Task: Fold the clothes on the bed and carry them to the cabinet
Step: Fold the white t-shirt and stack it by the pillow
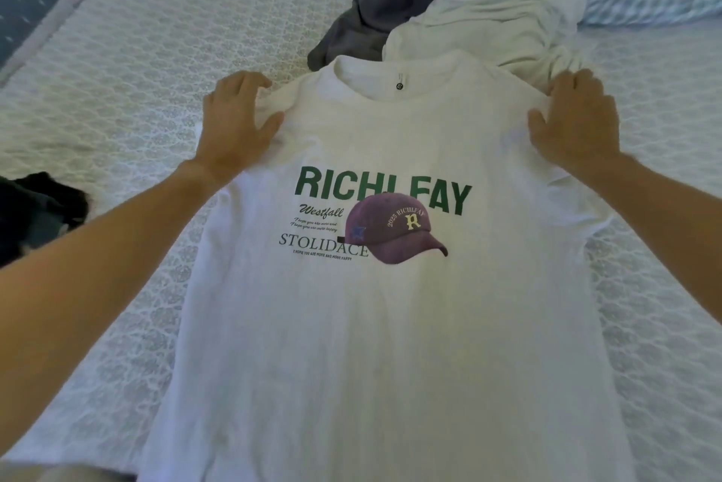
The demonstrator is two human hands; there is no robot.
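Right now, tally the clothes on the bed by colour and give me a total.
White: 2, the printed T-shirt under the left hand and right hand, and a plain white garment behind it.
Grey: 1, a crumpled grey garment at the back.
Dark: 1, a black bundle at the left edge.
Total: 4

The T-shirt (390, 325) runs off the bottom edge, so its hem is unseen. The left hand (238, 122) and right hand (574, 118) cover its shoulders. At upper centre, a white garment (488, 28) hides much of a grey one (390, 0). A dark cloth (35, 215) is cut off at the left edge.
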